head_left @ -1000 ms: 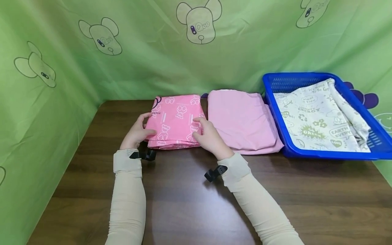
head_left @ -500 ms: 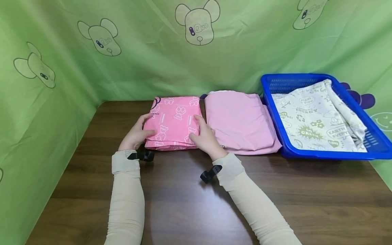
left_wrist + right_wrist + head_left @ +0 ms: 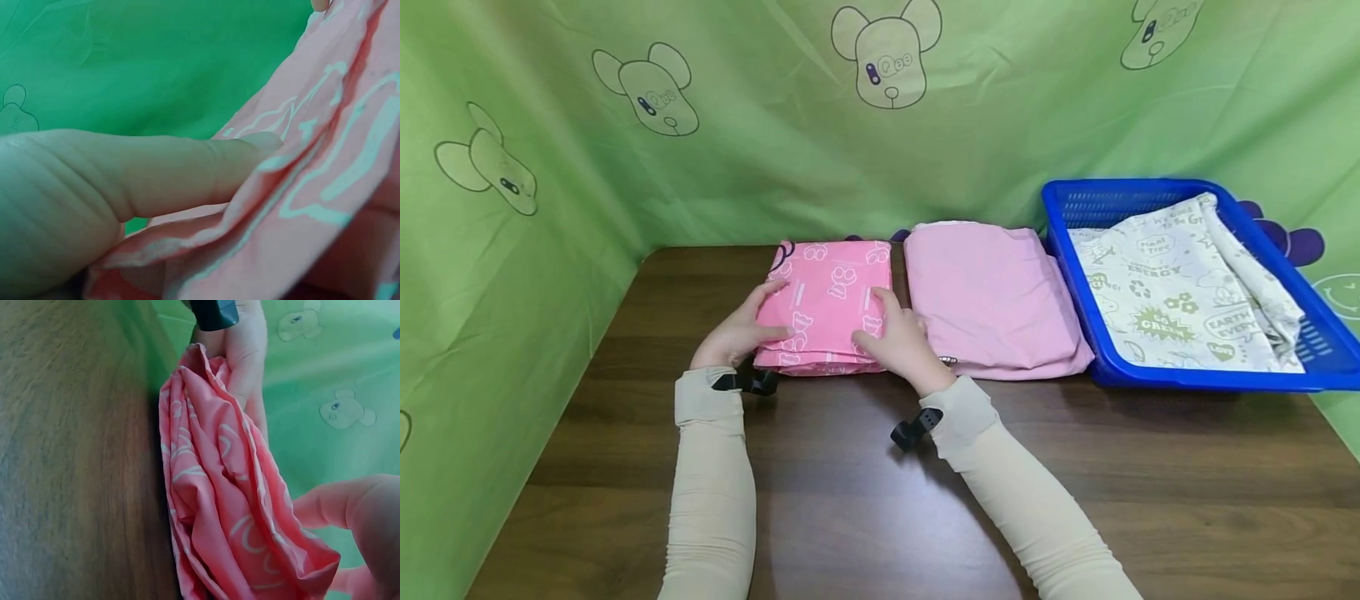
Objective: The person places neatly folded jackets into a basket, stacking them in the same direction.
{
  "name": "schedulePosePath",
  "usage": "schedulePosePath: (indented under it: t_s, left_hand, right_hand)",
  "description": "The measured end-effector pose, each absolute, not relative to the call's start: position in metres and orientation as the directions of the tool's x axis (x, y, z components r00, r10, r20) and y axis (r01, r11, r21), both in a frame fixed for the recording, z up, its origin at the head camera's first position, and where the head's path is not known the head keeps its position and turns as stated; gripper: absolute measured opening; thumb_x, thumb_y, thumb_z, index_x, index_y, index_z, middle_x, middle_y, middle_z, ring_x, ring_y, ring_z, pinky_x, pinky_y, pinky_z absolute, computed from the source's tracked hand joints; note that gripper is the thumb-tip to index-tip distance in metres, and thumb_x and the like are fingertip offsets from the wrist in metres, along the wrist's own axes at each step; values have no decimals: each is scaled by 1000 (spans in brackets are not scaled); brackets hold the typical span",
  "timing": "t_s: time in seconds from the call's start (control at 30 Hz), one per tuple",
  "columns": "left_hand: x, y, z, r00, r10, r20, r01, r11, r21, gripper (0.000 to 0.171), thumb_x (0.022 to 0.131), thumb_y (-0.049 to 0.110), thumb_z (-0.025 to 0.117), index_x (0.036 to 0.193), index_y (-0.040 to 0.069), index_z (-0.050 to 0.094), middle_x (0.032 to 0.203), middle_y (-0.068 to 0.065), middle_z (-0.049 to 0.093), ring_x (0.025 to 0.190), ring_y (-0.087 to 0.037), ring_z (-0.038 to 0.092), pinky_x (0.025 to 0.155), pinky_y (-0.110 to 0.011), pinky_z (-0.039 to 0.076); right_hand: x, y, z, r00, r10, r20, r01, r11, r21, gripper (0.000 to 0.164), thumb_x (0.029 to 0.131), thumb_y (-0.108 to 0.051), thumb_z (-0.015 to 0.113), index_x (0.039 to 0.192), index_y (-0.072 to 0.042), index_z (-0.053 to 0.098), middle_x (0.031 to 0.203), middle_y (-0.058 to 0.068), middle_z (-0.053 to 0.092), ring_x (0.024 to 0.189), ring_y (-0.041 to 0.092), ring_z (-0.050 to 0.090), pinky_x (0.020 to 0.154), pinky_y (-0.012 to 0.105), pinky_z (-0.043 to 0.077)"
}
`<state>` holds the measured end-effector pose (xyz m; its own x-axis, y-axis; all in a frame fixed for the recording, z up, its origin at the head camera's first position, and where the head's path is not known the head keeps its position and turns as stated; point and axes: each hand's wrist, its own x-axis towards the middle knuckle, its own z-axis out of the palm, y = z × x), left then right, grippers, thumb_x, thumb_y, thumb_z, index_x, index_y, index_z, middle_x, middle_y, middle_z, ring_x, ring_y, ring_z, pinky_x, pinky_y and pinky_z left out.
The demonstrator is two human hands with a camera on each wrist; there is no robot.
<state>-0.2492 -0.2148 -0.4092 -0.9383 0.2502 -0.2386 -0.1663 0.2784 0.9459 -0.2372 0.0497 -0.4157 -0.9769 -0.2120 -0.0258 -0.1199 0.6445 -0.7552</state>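
Note:
A folded pink cloth (image 3: 831, 304) with white cartoon prints lies near the back of the table, its layered near edge facing me. My left hand (image 3: 741, 329) grips its left side, thumb and index finger over the top. On the opposite side my right hand (image 3: 898, 337) holds the right edge, with the thumb on the upper layer. In the left wrist view the thumb presses into a crease of the pink cloth (image 3: 337, 150). The right wrist view shows loose, wavy layers inside the fold of the cloth (image 3: 212, 481). Fingers under the bundle are hidden.
A paler pink folded cloth (image 3: 988, 292) lies just right of my right hand. Beyond it stands a blue plastic basket (image 3: 1093, 350) holding a white-and-green printed cloth (image 3: 1165, 292). A green curtain (image 3: 760, 150) closes off the back and left of the brown wooden table (image 3: 850, 500).
The printed pink cloth has shifted slightly toward me between both hands. My right hand has come a little left, and its thumb lies further in on the cloth.

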Motion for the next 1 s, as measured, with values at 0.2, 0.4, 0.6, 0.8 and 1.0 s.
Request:
schedulePosePath:
  t_s: [0.2, 0.4, 0.6, 0.8, 1.0]
  left_hand:
    - [-250, -212, -408, -936, 278, -216, -134, 285, 949, 89, 88, -1, 70, 161, 20, 23, 165, -23, 6, 142, -42, 28, 107, -43, 44]
    - [-252, -209, -408, -933, 305, -192, -110, 265, 958, 91, 88, -5, 70, 161, 15, 20, 167, -18, 4, 147, -38, 18, 118, -51, 29]
    - [-255, -207, -410, -923, 335, -191, -90, 293, 952, 93, 89, -2, 71, 162, 15, 16, 168, -13, 5, 151, -34, 8, 121, -53, 20]
    - [-254, -206, -411, -921, 347, -178, -63, 319, 946, 90, 88, 0, 72, 161, 11, 20, 169, -12, 6, 153, -34, 4, 123, -54, 14]
    - [-254, -205, -412, -925, 329, -188, -79, 319, 945, 91, 89, 0, 72, 161, 14, 20, 169, -14, 4, 152, -36, 7, 122, -53, 19]
  right_hand:
    - [-242, 55, -418, -980, -200, -21, -85, 504, -860, 83, 86, -22, 72, 156, -13, 30, 153, 24, 41, 135, 41, 43, 113, 53, 36]
    - [-244, 59, -419, -965, -254, -58, -30, 328, -944, 83, 87, -11, 72, 158, -13, 28, 162, 14, 29, 145, 32, 32, 120, 47, 26]
    - [-247, 62, -423, -952, -286, -111, 43, 233, -971, 84, 88, -10, 72, 159, -16, 28, 164, 13, 24, 145, 31, 27, 121, 47, 24]
    - [-246, 63, -422, -943, -304, -137, 74, 210, -975, 81, 88, -10, 72, 158, -19, 32, 162, 12, 27, 142, 30, 29, 120, 47, 25]
    - [-246, 64, -422, -944, -303, -132, 95, 134, -986, 76, 88, -7, 71, 156, -16, 38, 158, 12, 33, 128, 29, 45, 112, 41, 38]
